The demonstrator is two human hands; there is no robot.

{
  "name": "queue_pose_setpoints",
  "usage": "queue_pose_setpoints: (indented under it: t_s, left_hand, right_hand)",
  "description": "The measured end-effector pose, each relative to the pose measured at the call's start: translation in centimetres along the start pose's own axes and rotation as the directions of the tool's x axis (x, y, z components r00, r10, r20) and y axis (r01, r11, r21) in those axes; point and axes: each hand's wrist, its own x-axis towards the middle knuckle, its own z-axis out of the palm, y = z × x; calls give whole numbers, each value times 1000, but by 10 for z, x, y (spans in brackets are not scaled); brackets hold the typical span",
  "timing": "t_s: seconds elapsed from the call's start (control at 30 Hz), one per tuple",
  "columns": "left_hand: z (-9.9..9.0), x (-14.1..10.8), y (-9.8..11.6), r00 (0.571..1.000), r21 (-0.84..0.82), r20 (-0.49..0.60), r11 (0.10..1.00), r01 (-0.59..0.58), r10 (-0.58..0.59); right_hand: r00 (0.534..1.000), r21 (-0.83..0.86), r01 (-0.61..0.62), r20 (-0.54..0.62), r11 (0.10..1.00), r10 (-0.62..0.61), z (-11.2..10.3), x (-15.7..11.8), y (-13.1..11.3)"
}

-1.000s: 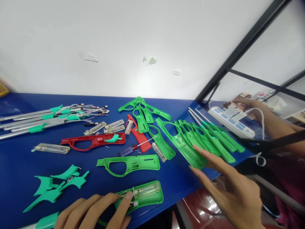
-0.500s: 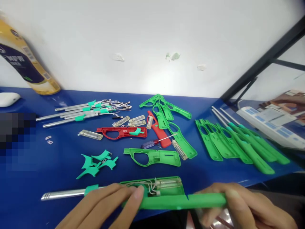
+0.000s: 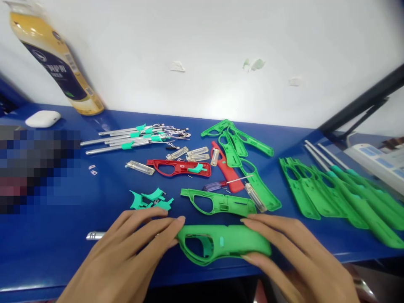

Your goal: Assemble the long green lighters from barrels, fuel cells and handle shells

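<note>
A green long-nosed lighter lies flat near the table's front edge, its upper shell half laid over the lower one. A teal trigger shows inside its loop. My left hand is closed around the nozzle end, and the tip of the metal tube sticks out to its left. At the other end, my right hand grips the rounded handle between thumb and fingers. Just behind, an open green shell half rests with its inside up. Loose teal triggers lie beyond my left hand.
Metal tubes with wires lie back left, with clear fuel tanks nearby. A red shell half and a screwdriver lie mid-table. Several green shells and lighters are at right. A yellow bottle stands back left.
The green shell half that was held edge-on by my right hand now lies over the lower half, covering the fuel tank and wires. Both hands now press on the joined body. The view has shifted.
</note>
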Motion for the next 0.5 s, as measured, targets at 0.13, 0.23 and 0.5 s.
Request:
queue_pose_setpoints:
  t_s: [0.13, 0.23, 0.5]
  left_hand:
    - [3, 1, 2, 1000, -48, 28, 999, 14, -13]
    - [-1, 4, 3, 998, -127, 44, 991, 48, -43]
    - [2, 6, 9, 998, -155, 40, 986, 55, -50]
  right_hand:
    - [998, -54, 63, -17, 997, -64, 5, 1, -2]
    - [997, -66, 75, 14, 995, -75, 7, 2, -2]
    - [996, -72, 70, 57, 995, -65, 10, -9, 3]
